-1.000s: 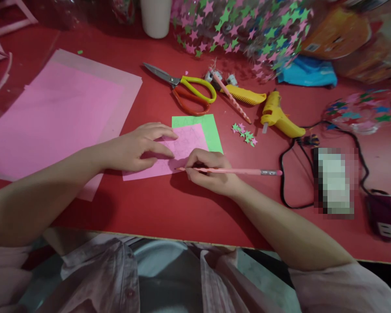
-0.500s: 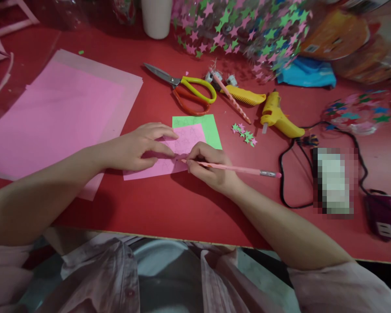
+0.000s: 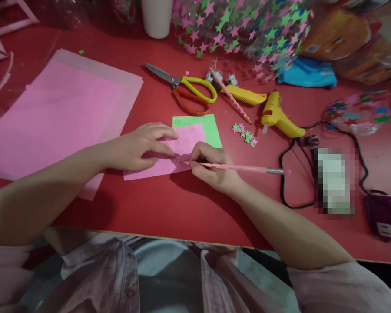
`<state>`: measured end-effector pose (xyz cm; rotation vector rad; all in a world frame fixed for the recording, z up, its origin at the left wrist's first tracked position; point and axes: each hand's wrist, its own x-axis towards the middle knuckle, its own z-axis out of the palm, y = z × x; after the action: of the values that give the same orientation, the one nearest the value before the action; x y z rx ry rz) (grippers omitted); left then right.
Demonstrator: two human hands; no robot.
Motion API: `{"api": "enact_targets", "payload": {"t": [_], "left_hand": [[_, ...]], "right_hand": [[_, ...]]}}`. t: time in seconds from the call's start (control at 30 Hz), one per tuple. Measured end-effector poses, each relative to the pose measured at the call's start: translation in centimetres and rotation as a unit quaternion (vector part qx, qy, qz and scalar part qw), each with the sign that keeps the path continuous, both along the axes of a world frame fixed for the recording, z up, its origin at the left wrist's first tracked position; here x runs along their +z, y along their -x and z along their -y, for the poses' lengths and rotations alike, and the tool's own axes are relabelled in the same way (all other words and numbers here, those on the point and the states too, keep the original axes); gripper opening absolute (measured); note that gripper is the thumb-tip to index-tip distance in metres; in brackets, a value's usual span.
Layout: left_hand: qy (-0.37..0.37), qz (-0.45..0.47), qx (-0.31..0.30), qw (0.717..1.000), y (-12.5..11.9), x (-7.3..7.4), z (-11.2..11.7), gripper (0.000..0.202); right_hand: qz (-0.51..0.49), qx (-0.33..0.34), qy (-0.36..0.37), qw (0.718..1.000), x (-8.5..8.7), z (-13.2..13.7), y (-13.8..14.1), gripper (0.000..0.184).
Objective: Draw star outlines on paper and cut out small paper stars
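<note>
My left hand (image 3: 137, 145) lies on a small pink paper sheet (image 3: 182, 143) with its fingers spread, pressing the sheet to the red table (image 3: 169, 204). A green sheet (image 3: 211, 128) sticks out from under the pink one. My right hand (image 3: 211, 167) is closed round a pink pencil (image 3: 241, 168), whose tip touches the pink sheet near its lower right edge. Faint pencil outlines cover the pink sheet.
Large pink sheets (image 3: 55, 117) lie at the left. Behind are scissors (image 3: 185, 87), a yellow cutter (image 3: 246, 95), a second pencil (image 3: 231, 98), a yellow glue gun (image 3: 278, 117) with black cable (image 3: 285, 182), small paper stars (image 3: 245, 134), a star-covered bag (image 3: 244, 30) and a white cup (image 3: 155, 17).
My right hand has shifted the pencil tip a little up and to the right on the pink sheet. My left hand has stayed put.
</note>
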<state>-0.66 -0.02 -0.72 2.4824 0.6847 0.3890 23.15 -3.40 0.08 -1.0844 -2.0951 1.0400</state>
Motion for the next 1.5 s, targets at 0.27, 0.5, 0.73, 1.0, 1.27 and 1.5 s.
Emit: {"api": "enact_targets", "payload": {"t": [0.27, 0.5, 0.73, 1.0, 1.27, 1.5], "left_hand": [[-0.003, 0.001, -0.002, 1.000, 0.01, -0.06, 0.04, 0.041], [-0.005, -0.001, -0.002, 1.000, 0.01, -0.05, 0.03, 0.040], [-0.006, -0.003, -0.001, 1.000, 0.00, 0.01, 0.04, 0.041], [-0.004, 0.003, 0.001, 1.000, -0.01, -0.09, 0.04, 0.038], [0.003, -0.001, 0.009, 1.000, 0.00, -0.08, 0.10, 0.037], [0.010, 0.000, 0.013, 1.000, 0.00, 0.00, 0.13, 0.036]], "right_hand": [[0.003, 0.021, -0.002, 1.000, 0.16, -0.08, -0.08, 0.014], [-0.001, 0.030, -0.006, 1.000, 0.29, -0.12, -0.11, 0.014], [-0.002, 0.022, -0.002, 1.000, 0.16, 0.03, -0.11, 0.014], [-0.003, 0.023, 0.001, 1.000, -0.06, 0.39, 0.17, 0.013], [0.012, 0.028, 0.010, 0.999, -0.10, 0.65, 0.50, 0.011], [0.034, 0.013, -0.001, 0.999, 0.04, 0.86, 0.68, 0.010]]}}
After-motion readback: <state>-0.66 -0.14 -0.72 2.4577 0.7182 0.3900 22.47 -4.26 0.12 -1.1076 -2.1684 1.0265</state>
